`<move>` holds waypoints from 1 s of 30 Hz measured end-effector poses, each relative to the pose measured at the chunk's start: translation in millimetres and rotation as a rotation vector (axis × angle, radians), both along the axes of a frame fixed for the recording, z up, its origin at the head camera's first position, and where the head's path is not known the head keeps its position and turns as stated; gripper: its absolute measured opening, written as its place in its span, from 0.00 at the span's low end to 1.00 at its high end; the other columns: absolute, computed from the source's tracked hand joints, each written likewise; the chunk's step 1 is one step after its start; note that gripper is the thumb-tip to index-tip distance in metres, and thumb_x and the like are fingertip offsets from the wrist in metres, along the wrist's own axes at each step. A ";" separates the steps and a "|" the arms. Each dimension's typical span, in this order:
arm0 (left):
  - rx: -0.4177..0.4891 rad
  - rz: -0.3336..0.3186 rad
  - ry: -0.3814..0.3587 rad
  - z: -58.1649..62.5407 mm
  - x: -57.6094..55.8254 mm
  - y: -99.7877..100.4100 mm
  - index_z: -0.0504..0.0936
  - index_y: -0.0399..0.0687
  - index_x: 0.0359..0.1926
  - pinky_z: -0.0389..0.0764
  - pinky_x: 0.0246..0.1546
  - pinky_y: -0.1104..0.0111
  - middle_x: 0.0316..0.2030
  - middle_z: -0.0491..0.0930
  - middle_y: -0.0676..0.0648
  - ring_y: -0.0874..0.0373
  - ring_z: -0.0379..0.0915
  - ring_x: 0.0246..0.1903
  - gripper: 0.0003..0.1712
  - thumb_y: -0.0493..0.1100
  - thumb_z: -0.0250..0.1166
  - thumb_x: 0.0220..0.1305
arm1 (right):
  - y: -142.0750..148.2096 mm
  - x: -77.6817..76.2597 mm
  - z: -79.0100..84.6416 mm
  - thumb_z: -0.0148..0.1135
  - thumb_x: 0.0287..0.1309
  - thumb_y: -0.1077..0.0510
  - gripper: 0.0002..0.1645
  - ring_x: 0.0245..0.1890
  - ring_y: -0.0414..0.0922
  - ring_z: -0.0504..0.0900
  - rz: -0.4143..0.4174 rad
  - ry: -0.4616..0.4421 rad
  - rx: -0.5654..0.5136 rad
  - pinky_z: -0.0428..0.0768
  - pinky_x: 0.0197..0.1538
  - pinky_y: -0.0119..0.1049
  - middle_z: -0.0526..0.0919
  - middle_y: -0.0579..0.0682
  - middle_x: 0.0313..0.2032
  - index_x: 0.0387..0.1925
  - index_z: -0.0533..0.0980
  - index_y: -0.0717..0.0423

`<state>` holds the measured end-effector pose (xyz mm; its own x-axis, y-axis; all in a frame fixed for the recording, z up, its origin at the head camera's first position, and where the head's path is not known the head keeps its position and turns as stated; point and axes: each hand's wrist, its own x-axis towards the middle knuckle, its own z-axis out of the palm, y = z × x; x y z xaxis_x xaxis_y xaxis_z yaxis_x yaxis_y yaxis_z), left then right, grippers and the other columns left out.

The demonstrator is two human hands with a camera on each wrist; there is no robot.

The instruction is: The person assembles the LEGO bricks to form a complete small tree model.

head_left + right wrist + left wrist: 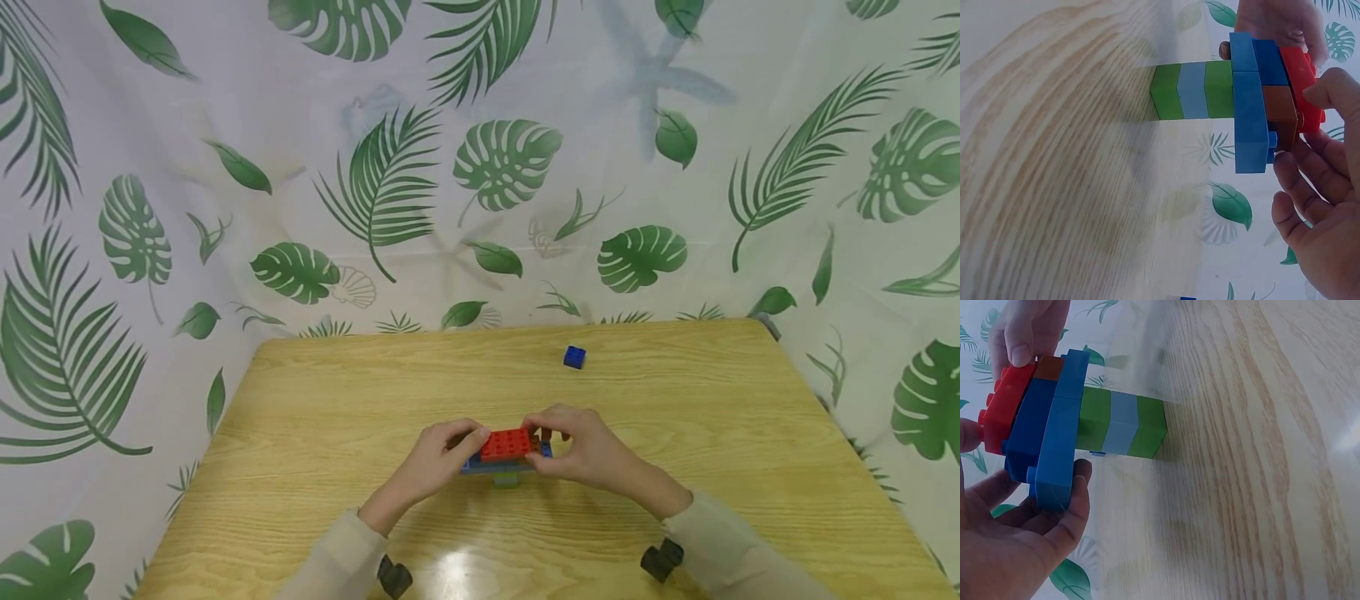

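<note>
A toy brick tower stands on the table, its column of green [1152,428] and pale blue bricks [1124,423] under wider blue bricks [1250,119]. Above these sit a dark blue brick [1033,422] and a brown brick [1280,109] side by side. Topmost lies a red brick [506,444], slightly tilted in the wrist views. My left hand [435,458] holds the stack's left end, thumb at the red brick and fingers curled around the blue bricks. From the right, my right hand [592,450] pinches the red brick, thumb on its near side, fingers partly hidden behind.
A small blue brick [574,357] lies on the wooden table [360,375] toward the far edge, right of the tower. Behind the table hangs a white cloth [420,275] printed with green leaves. Dark wrist devices [393,577] are on both sleeves.
</note>
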<state>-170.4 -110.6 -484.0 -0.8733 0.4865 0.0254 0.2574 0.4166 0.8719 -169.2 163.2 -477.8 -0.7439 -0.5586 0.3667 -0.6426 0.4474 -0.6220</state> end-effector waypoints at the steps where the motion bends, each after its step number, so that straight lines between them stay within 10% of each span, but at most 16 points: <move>1: -0.003 0.001 0.001 0.2 -0.1 0.1 0.88 0.48 0.54 0.76 0.39 0.67 0.43 0.87 0.47 0.60 0.75 0.35 0.21 0.54 0.53 0.83 | -0.1 0.0 0.5 0.76 0.58 0.58 0.17 0.36 0.41 0.82 0.000 0.001 0.002 0.76 0.36 0.30 0.89 0.43 0.41 0.49 0.85 0.50; 30: 0.036 0.002 0.035 -3.7 -1.9 3.0 0.88 0.48 0.46 0.74 0.28 0.69 0.36 0.84 0.47 0.62 0.72 0.26 0.18 0.51 0.55 0.83 | 1.5 -1.1 2.1 0.73 0.62 0.60 0.17 0.44 0.47 0.86 0.039 0.026 0.036 0.87 0.45 0.42 0.90 0.51 0.48 0.53 0.86 0.58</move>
